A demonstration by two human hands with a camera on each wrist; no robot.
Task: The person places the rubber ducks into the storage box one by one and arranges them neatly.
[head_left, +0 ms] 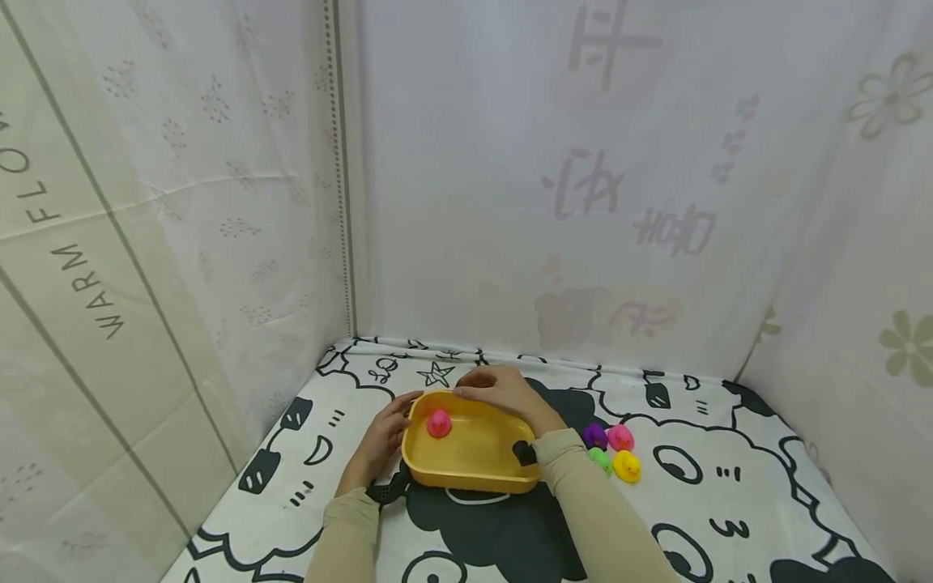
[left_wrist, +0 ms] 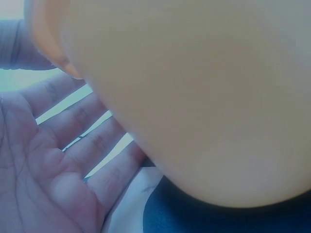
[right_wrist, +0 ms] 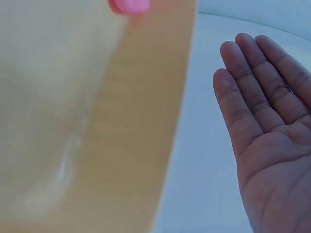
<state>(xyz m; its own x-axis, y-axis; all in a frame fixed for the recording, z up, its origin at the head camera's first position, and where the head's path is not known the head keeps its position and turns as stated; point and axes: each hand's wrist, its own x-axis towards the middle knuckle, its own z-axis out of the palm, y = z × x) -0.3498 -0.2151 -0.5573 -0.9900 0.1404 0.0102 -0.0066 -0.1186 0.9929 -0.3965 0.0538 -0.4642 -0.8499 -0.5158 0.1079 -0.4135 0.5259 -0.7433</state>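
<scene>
A yellow plastic tray (head_left: 477, 478) lies on the patterned cloth in front of the person. My left hand (head_left: 382, 433) holds its left side, thumb at the rim and fingers spread along the outer wall. In the left wrist view, the tray (left_wrist: 204, 111) hides the left hand's (left_wrist: 68, 150) fingertips. At the far rim is my right hand (head_left: 506, 394), reaching across from the right. The right wrist view shows this hand (right_wrist: 269, 111) with fingers straight, beside the tray wall (right_wrist: 146, 107). Inside the tray, toward the left, sits a small pink rubber duck (head_left: 439, 423).
Right of the tray stand several small rubber ducks: purple (head_left: 594, 436), pink (head_left: 621, 438), green (head_left: 601, 461) and yellow (head_left: 627, 466). A black-and-white cartoon cloth (head_left: 328, 518) covers the table. Pale curtains (head_left: 474, 202) hang at the back and both sides.
</scene>
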